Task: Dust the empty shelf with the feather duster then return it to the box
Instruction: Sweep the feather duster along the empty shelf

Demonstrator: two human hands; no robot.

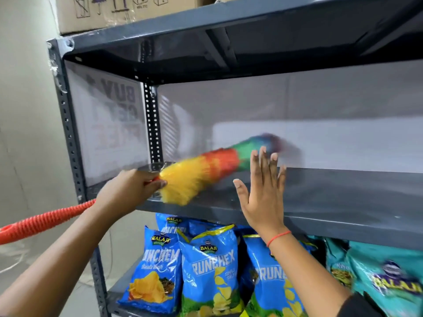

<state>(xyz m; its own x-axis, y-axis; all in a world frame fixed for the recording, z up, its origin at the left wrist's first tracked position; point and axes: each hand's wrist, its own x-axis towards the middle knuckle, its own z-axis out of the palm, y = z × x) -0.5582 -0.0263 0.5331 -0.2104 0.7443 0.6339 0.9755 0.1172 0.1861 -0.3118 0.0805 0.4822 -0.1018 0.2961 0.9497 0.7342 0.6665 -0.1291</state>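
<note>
A rainbow feather duster (206, 167) lies across the grey empty shelf (343, 191), its yellow end near the front left and its blurred blue-purple tip toward the back. My left hand (135, 188) is shut on the duster's orange ribbed handle (43, 221), which trails off to the lower left. Fingers spread, my right hand (263, 191) is raised flat in front of the shelf's front edge and holds nothing. No box for the duster is identifiable.
Blue chip bags (210, 271) and teal snack bags (384, 277) fill the shelf below. A cardboard carton (109, 12) sits on the top shelf. The perforated grey upright (68, 133) stands at the left, beside a pale wall.
</note>
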